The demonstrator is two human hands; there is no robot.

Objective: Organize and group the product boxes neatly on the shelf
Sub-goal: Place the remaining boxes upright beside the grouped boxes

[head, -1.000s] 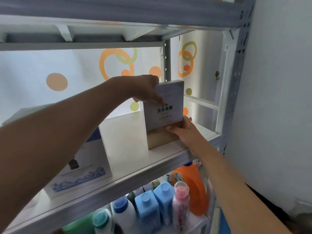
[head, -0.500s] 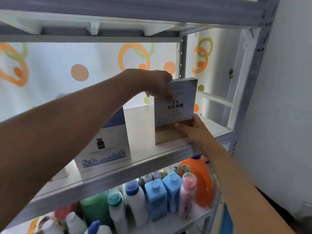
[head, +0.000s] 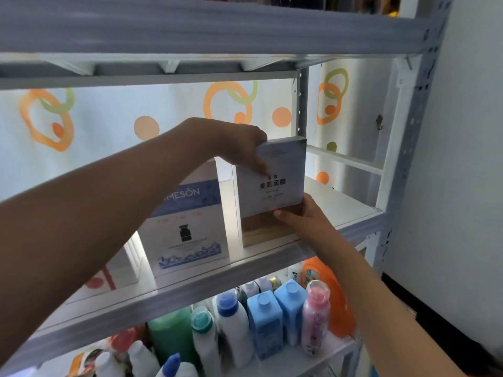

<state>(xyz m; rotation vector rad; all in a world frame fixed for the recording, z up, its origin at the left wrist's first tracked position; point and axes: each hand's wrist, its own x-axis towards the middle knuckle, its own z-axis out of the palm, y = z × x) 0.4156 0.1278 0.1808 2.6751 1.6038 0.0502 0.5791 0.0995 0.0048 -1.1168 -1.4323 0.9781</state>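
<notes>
A pale grey-blue face-mask box [head: 283,183] with black characters and a tan lower band stands upright near the front of the white shelf board [head: 340,210]. My left hand [head: 239,148] grips its top left corner from above. My right hand [head: 302,216] holds its lower right edge, thumb across the tan band. To its left stands a white and blue box [head: 187,227] with a small black bottle printed on it. Further left is a white box with red marks [head: 109,273], partly hidden by my left forearm.
The upper shelf beam [head: 217,31] hangs close above my hands. A grey perforated post [head: 408,159] and a wall bound the right side. Below, the lower shelf holds several bottles: blue ones [head: 272,317], a pink one [head: 315,317], an orange jug [head: 340,303], a green one [head: 171,333].
The view has swung left, bringing the white and blue box and the box with red marks more into sight. Both hands keep hold of the face-mask box, which stays upright.
</notes>
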